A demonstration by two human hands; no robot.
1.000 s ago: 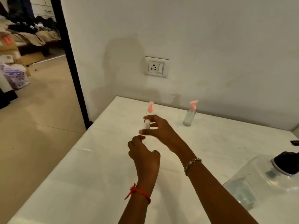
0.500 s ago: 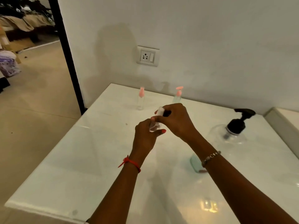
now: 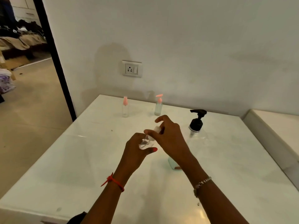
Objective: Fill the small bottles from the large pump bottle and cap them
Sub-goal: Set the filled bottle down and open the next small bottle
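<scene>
Head view, both hands over the middle of the white surface (image 3: pixel 80 159).

- Your left hand (image 3: pixel 137 149) holds the small clear bottle (image 3: pixel 148 141) above the surface. The fingers (image 3: pixel 153 149) are curled round its lower body, and the thumb with the red nail lies under it. The bottle is tilted, with its top leaning away from you and to the right.
- Your right hand (image 3: pixel 168 139) is at the bottle's upper end. The thumb lies across the shoulder and the other fingers close on the neck, while the index finger (image 3: pixel 161 118) is lifted clear. I cannot tell whether a cap sits under those fingers. The fill level is not readable either, as the bottle is blurred.
- The large pump bottle (image 3: pixel 196 122) stands upright on the surface, just right of your right hand and a little further back. It has a black pump head and a clear body, and neither hand touches it.
- Two more small bottles stand upright near the back edge, well apart from each other. The spray-top bottle (image 3: pixel 125 107) is on the left and the pump-top bottle (image 3: pixel 158 105) on the right. Both have pink tops on.
- A pale teal patch (image 3: pixel 172 164) shows on the surface beside your right wrist. I cannot tell what it is.
- A red thread (image 3: pixel 113 181) is on your left wrist and a bracelet (image 3: pixel 202 183) on your right.
- A wall socket (image 3: pixel 131 69) is on the wall behind the surface.
</scene>
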